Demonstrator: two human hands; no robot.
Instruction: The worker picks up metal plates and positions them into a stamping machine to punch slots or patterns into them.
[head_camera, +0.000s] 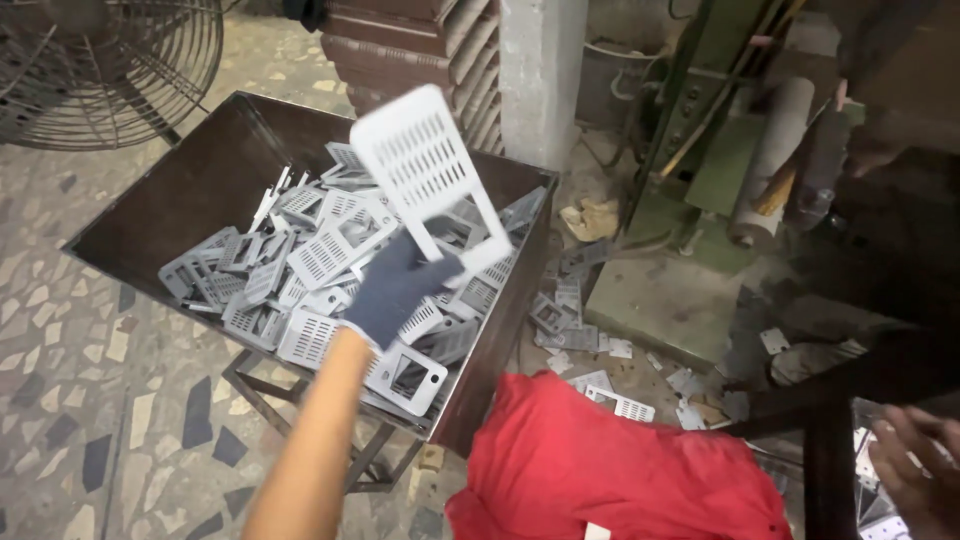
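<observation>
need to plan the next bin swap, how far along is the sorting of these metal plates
Done: the dark metal bin already holds a deep heap of grey perforated plates. In hand: the gloved left hand holds one slotted plate above the heap. Left: loose plates lie scattered on the floor beside the bin. The right hand rests at the frame's lower right, bare.

A metal workshop: a bin of stamped plates beside a green press machine.
</observation>
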